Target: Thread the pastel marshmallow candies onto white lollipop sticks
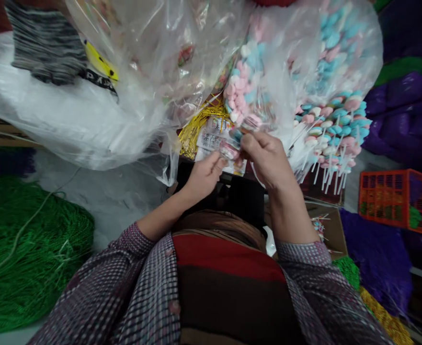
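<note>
Over the front edge of the table, both hands meet at a small clear wrapper with something pink inside (228, 150); motion blurs it. My left hand (204, 176) pinches its near left end between thumb and fingers. Closed at its right side is my right hand (264, 151), thumb against curled fingers, which partly hide what they grip. A bit of blue shows by the right thumb. Under the hands lie printed wrappers or papers (211, 139). Just left of them is a bunch of gold twist ties (193, 127).
Clear bags of pink, white and blue marshmallow candies (240, 86) stand behind the hands. Marshmallow pops on white sticks (335, 127) are heaped at right. A large plastic bag (88, 110) covers the left. Green strands (27, 239), an orange crate (393, 196) and a cardboard box (327, 225) sit lower down.
</note>
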Tool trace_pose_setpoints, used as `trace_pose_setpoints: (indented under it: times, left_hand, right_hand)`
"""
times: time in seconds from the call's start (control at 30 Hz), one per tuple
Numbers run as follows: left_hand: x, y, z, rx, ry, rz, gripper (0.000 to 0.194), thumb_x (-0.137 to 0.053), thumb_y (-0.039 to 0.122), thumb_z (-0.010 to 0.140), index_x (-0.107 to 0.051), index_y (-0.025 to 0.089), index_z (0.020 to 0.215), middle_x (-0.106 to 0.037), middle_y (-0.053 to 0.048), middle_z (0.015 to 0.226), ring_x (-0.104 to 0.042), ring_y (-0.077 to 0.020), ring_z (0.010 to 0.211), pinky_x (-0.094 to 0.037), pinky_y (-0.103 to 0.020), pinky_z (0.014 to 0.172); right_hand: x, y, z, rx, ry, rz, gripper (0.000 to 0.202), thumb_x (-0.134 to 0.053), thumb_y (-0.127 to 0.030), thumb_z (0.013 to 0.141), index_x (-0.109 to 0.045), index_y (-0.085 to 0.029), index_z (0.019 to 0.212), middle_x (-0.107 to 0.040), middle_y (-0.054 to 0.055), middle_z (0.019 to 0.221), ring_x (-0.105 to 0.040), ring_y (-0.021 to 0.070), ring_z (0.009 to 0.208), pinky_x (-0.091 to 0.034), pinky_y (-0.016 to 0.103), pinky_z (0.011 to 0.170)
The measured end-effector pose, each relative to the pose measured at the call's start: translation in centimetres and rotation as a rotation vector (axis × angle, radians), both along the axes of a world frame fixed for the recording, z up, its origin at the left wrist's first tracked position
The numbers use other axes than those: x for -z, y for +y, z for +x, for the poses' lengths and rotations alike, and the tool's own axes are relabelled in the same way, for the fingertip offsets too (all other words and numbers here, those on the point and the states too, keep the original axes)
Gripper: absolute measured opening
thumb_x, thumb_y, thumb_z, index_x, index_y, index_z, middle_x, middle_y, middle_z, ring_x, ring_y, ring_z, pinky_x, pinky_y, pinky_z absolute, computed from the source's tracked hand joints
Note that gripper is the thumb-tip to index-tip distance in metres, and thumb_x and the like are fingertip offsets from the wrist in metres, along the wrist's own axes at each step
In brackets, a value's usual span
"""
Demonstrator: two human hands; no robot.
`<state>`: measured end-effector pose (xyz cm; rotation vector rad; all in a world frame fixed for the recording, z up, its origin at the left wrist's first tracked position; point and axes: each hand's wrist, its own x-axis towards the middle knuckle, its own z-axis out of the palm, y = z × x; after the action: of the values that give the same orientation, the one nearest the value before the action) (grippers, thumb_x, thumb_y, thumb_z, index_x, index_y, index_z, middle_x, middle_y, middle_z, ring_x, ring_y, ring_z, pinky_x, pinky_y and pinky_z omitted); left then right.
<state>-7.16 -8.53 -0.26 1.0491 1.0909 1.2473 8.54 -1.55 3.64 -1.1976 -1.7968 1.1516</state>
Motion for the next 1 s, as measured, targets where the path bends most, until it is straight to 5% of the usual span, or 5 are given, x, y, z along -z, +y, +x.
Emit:
trace_pose_setpoints:
  times: [0.17,0.3,0.47,0.73,1.0]
  left_hand:
    - [-0.5,0.8,-2.0,-0.15,-0.598,-0.252,0.03,-0.056,0.03,0.105,-0.059,0.02,0.076,-0.033,0.013,0.047,-0.027,-0.0045,0.035,-0.042,-0.02,0.047]
    - [-1.5,1.2,-2.9,-0.201,-0.673,-0.348,0.037,-0.05,0.031,0.108,-0.057,0.019,0.074,-0.033,0.013,0.044,-0.028,-0.0039,0.033,-0.042,-0.018,0.045]
    - [-1.4,1.3,-3.0,-0.21,-0.693,-0.395,0.04,-0.044,0.03,0.11,-0.055,0.019,0.074,-0.033,0.013,0.043,-0.028,-0.0041,0.032,-0.043,-0.019,0.045]
    - [-1.0,1.3,-3.0,-0.193,-0.666,-0.386,0.038,-0.048,0.035,0.109,-0.054,0.02,0.076,-0.032,0.013,0.043,-0.028,-0.0034,0.033,-0.043,-0.018,0.045]
    - [-0.4,1.2,-3.1,-0.166,-0.604,-0.351,0.036,-0.059,0.045,0.104,-0.054,0.02,0.078,-0.032,0.014,0.045,-0.028,-0.003,0.034,-0.044,-0.018,0.046]
  right_hand:
    - [1.2,6.1,-1.7,-0.118,-0.56,0.356,0.033,-0.048,-0.035,0.105,-0.076,-0.022,0.114,-0.078,0.009,0.103,-0.072,0.0256,0.098,-0.058,0.042,0.087]
    - [2.0,8.0,-3.2,-0.306,-0.963,0.433,0.041,-0.041,-0.015,0.101,-0.071,-0.019,0.13,-0.072,0.014,0.133,-0.067,0.0314,0.114,-0.054,0.045,0.096]
    - [2.1,8.2,-3.6,-0.387,-1.106,0.455,0.042,-0.033,-0.011,0.101,-0.07,-0.013,0.12,-0.072,0.02,0.126,-0.061,0.0341,0.12,-0.05,0.047,0.097]
    - [4.5,10.5,-3.2,-0.278,-0.934,0.46,0.029,-0.04,-0.027,0.105,-0.066,-0.016,0.107,-0.073,0.02,0.118,-0.067,0.0327,0.109,-0.052,0.049,0.097]
    - [3.2,11.4,-3.3,0.04,-0.106,0.123,0.04,-0.056,-0.065,0.096,-0.062,-0.026,0.092,-0.067,0.0,0.071,-0.067,0.018,0.067,-0.055,0.034,0.065]
